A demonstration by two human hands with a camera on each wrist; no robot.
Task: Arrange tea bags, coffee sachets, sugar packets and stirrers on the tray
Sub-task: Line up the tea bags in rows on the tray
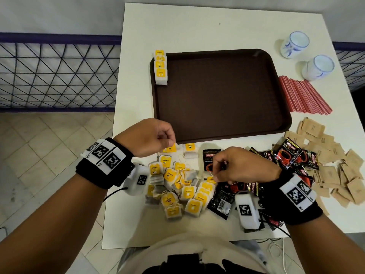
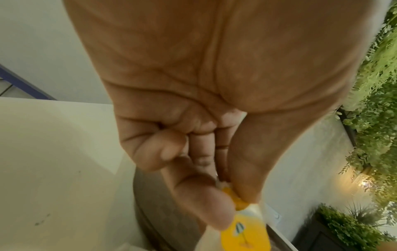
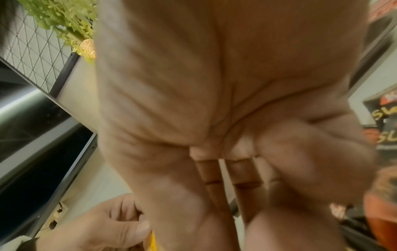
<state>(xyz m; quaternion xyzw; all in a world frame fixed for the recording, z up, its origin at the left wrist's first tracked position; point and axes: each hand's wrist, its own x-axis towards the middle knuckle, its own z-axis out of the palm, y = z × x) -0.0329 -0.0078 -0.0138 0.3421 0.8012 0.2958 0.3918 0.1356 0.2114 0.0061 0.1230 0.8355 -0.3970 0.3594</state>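
A brown tray [image 1: 217,95] lies on the white table with a short row of yellow-tagged tea bags [image 1: 161,67] in its far left corner. A loose pile of tea bags [image 1: 177,186] sits by the table's front edge. My left hand [image 1: 171,142] hovers over the tray's near edge and pinches one tea bag [image 1: 169,148] by its yellow tag [image 2: 244,232] between thumb and fingers. My right hand [image 1: 216,176] is curled over the pile's right side, pinching a tea bag [image 1: 211,179] there. The right wrist view is blurred.
Black and red coffee sachets [image 1: 288,155] lie right of the pile, with brown sugar packets [image 1: 335,171] beyond them. Red stirrers [image 1: 302,95] lie fanned right of the tray, beside two white cups [image 1: 294,44] [image 1: 318,67]. A wire railing [image 1: 59,72] stands left of the table.
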